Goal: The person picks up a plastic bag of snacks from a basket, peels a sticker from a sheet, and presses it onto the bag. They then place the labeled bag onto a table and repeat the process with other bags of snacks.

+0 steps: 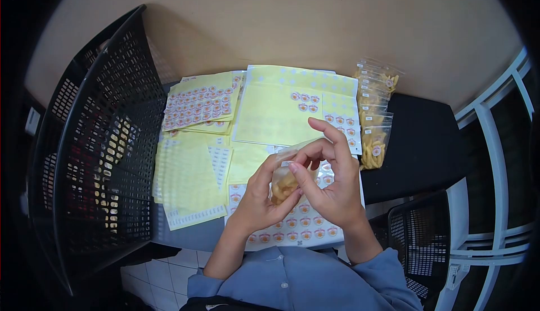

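A small clear plastic bag of yellow-brown snack pieces (283, 192) is held up over the sticker sheets in front of me. My left hand (260, 201) is wrapped round its side, thumb along the lower edge. At the bag's upper part, my right hand (333, 183) presses with its thumb and bent fingers, while one finger is raised away. A small white label (286, 163) shows on the bag by the right thumb. Beneath the hands lies a white sheet of round logo stickers (292, 235). The fingers partly hide the bag.
Filled snack bags (373, 142) lie overlapped in a column at right on a black surface (419, 136). Yellow backing sheets (191, 167) and sticker sheets (199, 106) are piled at left. A large black basket (104, 136) stands on the left; another dark basket (419, 232) sits lower right.
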`<state>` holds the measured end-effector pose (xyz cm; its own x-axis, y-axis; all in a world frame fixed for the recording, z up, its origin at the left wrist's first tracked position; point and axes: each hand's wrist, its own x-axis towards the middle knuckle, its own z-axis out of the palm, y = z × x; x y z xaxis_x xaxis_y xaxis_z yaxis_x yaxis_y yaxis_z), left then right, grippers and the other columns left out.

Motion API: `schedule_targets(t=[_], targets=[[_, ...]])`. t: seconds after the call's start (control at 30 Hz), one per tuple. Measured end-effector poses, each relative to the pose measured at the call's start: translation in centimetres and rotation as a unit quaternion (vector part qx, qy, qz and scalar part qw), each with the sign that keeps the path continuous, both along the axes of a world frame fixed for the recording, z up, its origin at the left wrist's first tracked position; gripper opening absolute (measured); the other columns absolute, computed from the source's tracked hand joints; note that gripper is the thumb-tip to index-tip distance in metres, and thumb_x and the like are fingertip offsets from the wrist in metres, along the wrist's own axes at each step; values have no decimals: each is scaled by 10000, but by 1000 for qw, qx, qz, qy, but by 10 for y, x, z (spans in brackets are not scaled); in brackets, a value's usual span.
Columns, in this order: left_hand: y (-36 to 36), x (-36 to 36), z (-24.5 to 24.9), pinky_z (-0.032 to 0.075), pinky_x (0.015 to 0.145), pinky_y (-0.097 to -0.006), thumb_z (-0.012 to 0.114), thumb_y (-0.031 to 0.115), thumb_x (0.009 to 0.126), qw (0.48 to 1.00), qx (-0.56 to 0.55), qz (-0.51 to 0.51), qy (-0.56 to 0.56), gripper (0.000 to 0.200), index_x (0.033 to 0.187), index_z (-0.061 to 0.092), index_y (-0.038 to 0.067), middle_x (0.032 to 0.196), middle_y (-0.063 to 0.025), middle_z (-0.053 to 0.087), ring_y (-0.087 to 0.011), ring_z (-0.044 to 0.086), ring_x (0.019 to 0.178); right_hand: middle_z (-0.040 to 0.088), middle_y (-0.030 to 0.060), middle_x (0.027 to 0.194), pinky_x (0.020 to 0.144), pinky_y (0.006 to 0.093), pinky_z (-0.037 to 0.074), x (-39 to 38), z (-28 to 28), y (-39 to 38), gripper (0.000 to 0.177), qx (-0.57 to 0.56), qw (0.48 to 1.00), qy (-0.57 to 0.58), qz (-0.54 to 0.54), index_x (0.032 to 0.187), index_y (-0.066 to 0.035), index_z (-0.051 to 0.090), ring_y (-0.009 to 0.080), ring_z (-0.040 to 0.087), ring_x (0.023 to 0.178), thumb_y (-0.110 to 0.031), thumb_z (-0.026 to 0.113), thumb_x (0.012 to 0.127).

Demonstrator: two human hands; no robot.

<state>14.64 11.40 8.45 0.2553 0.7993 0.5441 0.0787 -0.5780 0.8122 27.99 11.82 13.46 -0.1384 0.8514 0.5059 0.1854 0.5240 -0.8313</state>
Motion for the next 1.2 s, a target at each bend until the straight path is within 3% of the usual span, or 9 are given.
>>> schedule_targets(t=[0.07, 0.47, 0.6, 0.77, 0.97, 1.13, 1.2], targets=[[1, 8, 1, 429, 796, -338, 628, 23, 686, 1000, -13, -3, 9, 558, 1176, 361, 33, 1064, -167, 509, -281, 540, 949, 557, 33, 671, 574, 199, 379, 7, -1, 1, 529, -5, 1000, -7, -3, 1181, 18, 352, 73, 506, 633, 6, 587, 706], [0, 58, -4, 415, 825, -338, 628, 26, 670, 998, -5, 53, 28, 606, 1197, 328, 20, 1070, -163, 493, -281, 518, 987, 547, 44, 624, 554, 206, 410, 46, -14, 16, 551, 14, 1000, -2, -23, 1164, 23, 376, 82, 515, 579, 1, 625, 673], [-3, 70, -8, 418, 826, -337, 628, 36, 675, 997, -53, 55, 23, 617, 1207, 316, 13, 1083, -173, 495, -276, 523, 990, 526, 35, 610, 554, 192, 408, 57, -17, 19, 552, -10, 1000, -8, -15, 1151, 25, 389, 70, 509, 576, 13, 644, 662], [-6, 83, -9, 419, 826, -335, 625, 38, 682, 995, -66, 77, -3, 612, 1208, 315, 6, 1093, -173, 494, -272, 529, 984, 503, 30, 632, 530, 185, 434, 68, -30, 25, 488, -59, 995, 79, -23, 1097, -2, 454, 74, 516, 562, 18, 663, 657], [-10, 90, -7, 401, 853, -343, 624, 41, 687, 994, -71, 77, 44, 609, 1212, 316, 9, 1103, -165, 491, -287, 506, 1020, 488, 26, 677, 522, 182, 425, 75, -34, 22, 520, -45, 996, 79, -8, 1100, -4, 452, 63, 496, 557, -5, 691, 638], [-15, 92, -6, 378, 884, -343, 615, 10, 678, 990, -80, 77, 89, 634, 1219, 284, 0, 1142, -158, 462, -243, 461, 1081, 481, 23, 689, 524, 178, 418, 83, -35, 22, 517, -83, 991, 101, 17, 1096, 6, 451, 56, 495, 559, -8, 694, 640], [-18, 97, -3, 383, 879, -338, 612, 7, 681, 990, -108, 75, 56, 636, 1223, 279, 0, 1148, -157, 455, -237, 464, 1074, 481, 22, 688, 524, 177, 417, 85, -32, 22, 499, -95, 988, 121, 22, 1092, 10, 452, 55, 492, 556, 4, 681, 649]])
